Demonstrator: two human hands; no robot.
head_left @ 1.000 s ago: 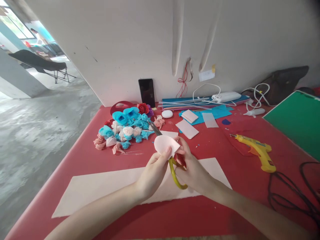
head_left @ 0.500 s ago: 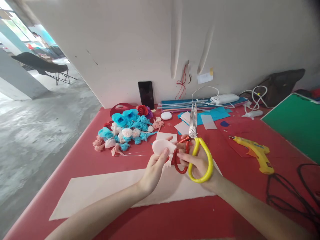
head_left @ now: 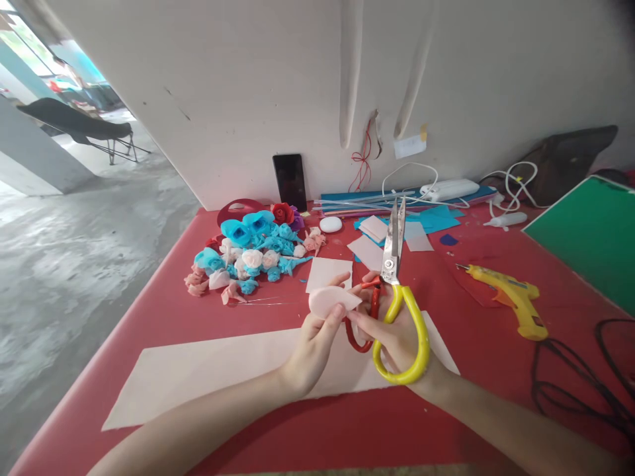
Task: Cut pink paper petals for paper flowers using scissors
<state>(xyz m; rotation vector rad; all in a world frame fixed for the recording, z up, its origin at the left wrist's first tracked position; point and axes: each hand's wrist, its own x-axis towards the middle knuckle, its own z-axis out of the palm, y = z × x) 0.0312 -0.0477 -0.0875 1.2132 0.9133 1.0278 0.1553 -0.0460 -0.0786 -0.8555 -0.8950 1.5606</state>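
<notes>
My left hand (head_left: 311,347) pinches a pale pink paper petal (head_left: 326,303) between thumb and fingers. It is rounded at the left and comes to a point at the right. The scissors (head_left: 389,263), with one yellow and one red handle, hang in my right hand (head_left: 401,344), blades up and nearly closed. My right thumb and fingers reach the petal's pointed end; whether they grip it I cannot tell. Beneath both hands lies a long pale pink paper strip (head_left: 208,370). Just behind the petal is a pale pink paper square (head_left: 327,272).
Crepe paper flowers (head_left: 253,258) in blue, white, pink and red are heaped at the left. A phone (head_left: 290,182) leans on the wall. To the right lie a yellow glue gun (head_left: 510,294), its black cord (head_left: 560,377) and a green board (head_left: 590,238). Blue paper (head_left: 436,219) is at the back.
The scissors and my right hand have come slightly nearer and to the right. The petal has turned, its pointed end now showing clearly at my right thumb. Small paper scraps below it no longer show.
</notes>
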